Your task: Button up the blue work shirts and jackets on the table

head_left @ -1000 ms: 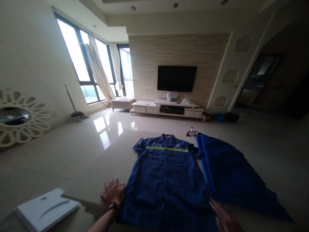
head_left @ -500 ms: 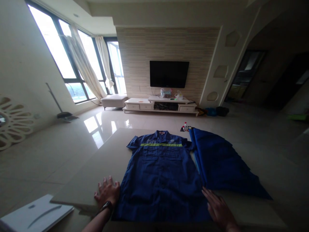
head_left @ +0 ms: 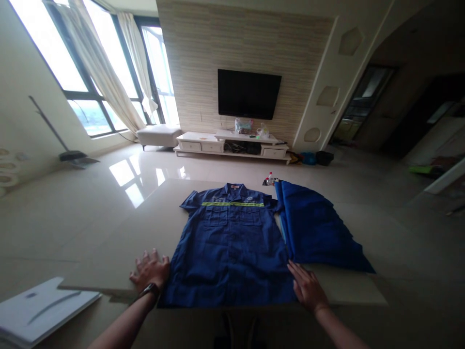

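Evidently spread flat to expose its front, the navy-blue, short-sleeved cloth shirt (head_left: 230, 252) lies on the pale, smooth tabletop (head_left: 116, 252) between the left hand (head_left: 151, 271) and right hand (head_left: 309, 288), their fingers outstretched, gripping nothing.

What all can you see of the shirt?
The shirt is dark blue, with a collar, neck label, short sleeves, yellow-green chest stripe and two flapped pockets; it looks like woven fabric. It lies front up, slightly wrinkled, on the table, collar away from the person. The right hand rests at one side, the left hand beside the other; the blue cloth borders one sleeve.
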`<state>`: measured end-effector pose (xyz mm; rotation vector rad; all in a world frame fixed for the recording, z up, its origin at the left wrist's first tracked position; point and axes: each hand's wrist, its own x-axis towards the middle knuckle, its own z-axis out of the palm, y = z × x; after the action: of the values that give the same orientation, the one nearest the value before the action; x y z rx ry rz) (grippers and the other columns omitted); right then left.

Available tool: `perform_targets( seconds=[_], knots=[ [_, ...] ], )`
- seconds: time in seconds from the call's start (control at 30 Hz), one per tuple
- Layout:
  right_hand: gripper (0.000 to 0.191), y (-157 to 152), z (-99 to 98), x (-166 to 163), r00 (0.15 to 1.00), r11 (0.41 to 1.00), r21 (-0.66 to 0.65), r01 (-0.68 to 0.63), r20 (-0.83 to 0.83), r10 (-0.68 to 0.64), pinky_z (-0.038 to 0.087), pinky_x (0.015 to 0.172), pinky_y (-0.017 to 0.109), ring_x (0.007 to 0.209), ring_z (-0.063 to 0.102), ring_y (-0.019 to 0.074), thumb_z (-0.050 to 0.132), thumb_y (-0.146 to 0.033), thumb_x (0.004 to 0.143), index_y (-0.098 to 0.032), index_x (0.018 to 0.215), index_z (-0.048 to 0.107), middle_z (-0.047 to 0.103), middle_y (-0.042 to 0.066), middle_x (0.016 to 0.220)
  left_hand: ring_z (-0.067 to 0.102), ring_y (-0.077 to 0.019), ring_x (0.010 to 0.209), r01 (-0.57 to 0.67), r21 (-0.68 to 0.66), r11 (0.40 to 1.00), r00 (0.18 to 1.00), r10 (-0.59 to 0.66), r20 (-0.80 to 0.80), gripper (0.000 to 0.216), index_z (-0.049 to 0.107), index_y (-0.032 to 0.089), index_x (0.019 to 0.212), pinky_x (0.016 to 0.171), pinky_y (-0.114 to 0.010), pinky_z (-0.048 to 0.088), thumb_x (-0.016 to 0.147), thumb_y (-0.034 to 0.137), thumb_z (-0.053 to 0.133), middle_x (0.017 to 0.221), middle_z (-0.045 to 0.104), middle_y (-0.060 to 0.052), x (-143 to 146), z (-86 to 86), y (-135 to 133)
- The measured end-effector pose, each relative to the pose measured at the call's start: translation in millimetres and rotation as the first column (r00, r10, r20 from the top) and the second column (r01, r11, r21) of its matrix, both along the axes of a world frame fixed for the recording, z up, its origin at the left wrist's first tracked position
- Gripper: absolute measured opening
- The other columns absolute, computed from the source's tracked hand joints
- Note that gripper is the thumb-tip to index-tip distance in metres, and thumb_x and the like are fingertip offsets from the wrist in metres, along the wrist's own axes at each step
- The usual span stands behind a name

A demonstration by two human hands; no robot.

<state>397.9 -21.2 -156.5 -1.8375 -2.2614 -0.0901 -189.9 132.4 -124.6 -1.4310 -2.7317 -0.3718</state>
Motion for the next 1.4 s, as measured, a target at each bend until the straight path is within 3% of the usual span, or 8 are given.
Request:
perform_targets(
  seconds=[0.33, 0.53, 0.7, 1.4],
  knots=[
    [0.063, -2.7, 6.8, -3.3, 1.000, 1.000, 0.007, 0.013, 0.015, -0.013, 0.047, 0.105, 0.047, 0.141, 0.053, 0.0286, 0.042, -0.023, 0.094, -0.029, 0.157, 0.047, 0.049, 0.007, 0.159, 0.028, -0.0378, 0.154, 0.040, 0.016, 0.999, 0.996, -0.041, 0.073, 0.067, 0.049, 0.019, 0.152, 0.119, -0.064, 0.027, 0.094, 0.049, 0.038, 0.165, 0.039, -0.016, 6.1, 12.2, -6.0],
    [0.060, -2.1, 8.6, -4.1, 1.000, 1.000, 0.008, 0.017, 0.016, -0.017, 0.046, 0.106, 0.046, 0.141, 0.053, 0.0279, 0.041, -0.023, 0.094, -0.026, 0.154, 0.051, 0.051, 0.007, 0.158, 0.030, -0.0374, 0.152, 0.051, 0.019, 0.999, 0.998, -0.052, 0.043, 0.067, 0.052, 0.018, 0.151, 0.117, -0.064, 0.030, 0.096, 0.051, 0.031, 0.164, 0.041, -0.015, 5.6, 10.3, -5.7],
    [0.063, -1.9, 8.0, -3.0, 1.000, 1.000, 0.009, 0.004, 0.007, -0.004, 0.047, 0.105, 0.046, 0.140, 0.053, 0.0275, 0.042, -0.023, 0.094, -0.028, 0.157, 0.047, 0.051, 0.007, 0.158, 0.029, -0.0375, 0.153, 0.054, 0.019, 0.998, 0.998, -0.055, 0.035, 0.067, 0.050, 0.019, 0.152, 0.117, -0.064, 0.029, 0.096, 0.051, 0.030, 0.164, 0.041, -0.015, 6.0, 10.7, -6.3],
    [0.063, -3.7, 17.7, -8.4, 1.000, 1.000, -0.013, 0.021, -0.009, -0.022, 0.045, 0.106, 0.046, 0.141, 0.052, 0.0284, 0.042, -0.022, 0.093, -0.026, 0.156, 0.048, 0.050, 0.009, 0.158, 0.027, -0.0380, 0.154, 0.055, 0.011, 0.998, 0.995, -0.056, 0.087, 0.067, 0.049, 0.019, 0.153, 0.121, -0.063, 0.024, 0.095, 0.049, 0.036, 0.165, 0.038, -0.016, 9.7, 20.8, -9.3]
  ],
)
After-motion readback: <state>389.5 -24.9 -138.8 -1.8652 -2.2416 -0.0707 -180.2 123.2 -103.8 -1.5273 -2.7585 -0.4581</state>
